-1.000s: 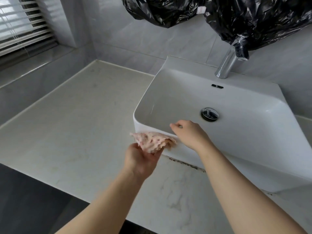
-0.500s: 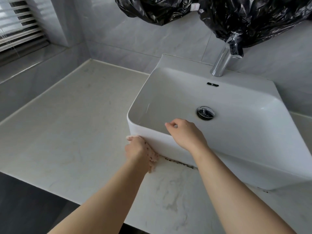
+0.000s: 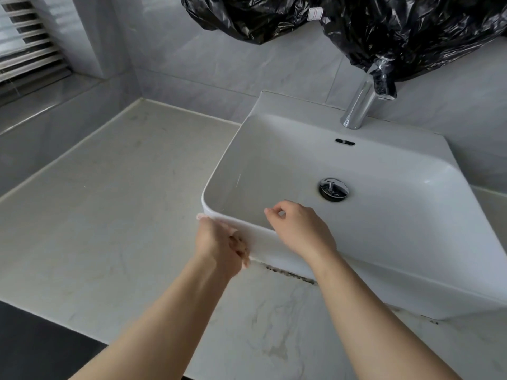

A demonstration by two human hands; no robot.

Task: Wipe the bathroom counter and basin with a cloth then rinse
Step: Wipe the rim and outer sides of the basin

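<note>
While the left hand (image 3: 216, 242) presses the cloth (image 3: 202, 216) to the basin (image 3: 277, 252), only two pink scraps of it show: one above the knuckles, one at the hand's right edge. Its fingers are curled round the bunched cloth, holding it against the outer wall at the near-left corner, low down where the wall meets the surface (image 3: 109, 201).

The next stroke seems to turn on the run of that wall. Its long axis leads off to the right of the fingers, and along its foot, just right of and below them, lies a dark grimy seam (image 3: 290, 277) that the cloth does not cover. The left hand is plainly the nearer to it, with the wrist straight and the forearm coming up from below.

The right hand (image 3: 299, 229) rests on the front rim further right, its fingers (image 3: 270, 212) loosely curled over into the basin and holding nothing that can be seen. Its forearm crosses the front wall above the seam — so a wipe to the right would likely have to pass beneath it or wait for it to lift. The basin's inside and the tap (image 3: 359, 108) lie beyond the fingers — judged as work left.
</note>
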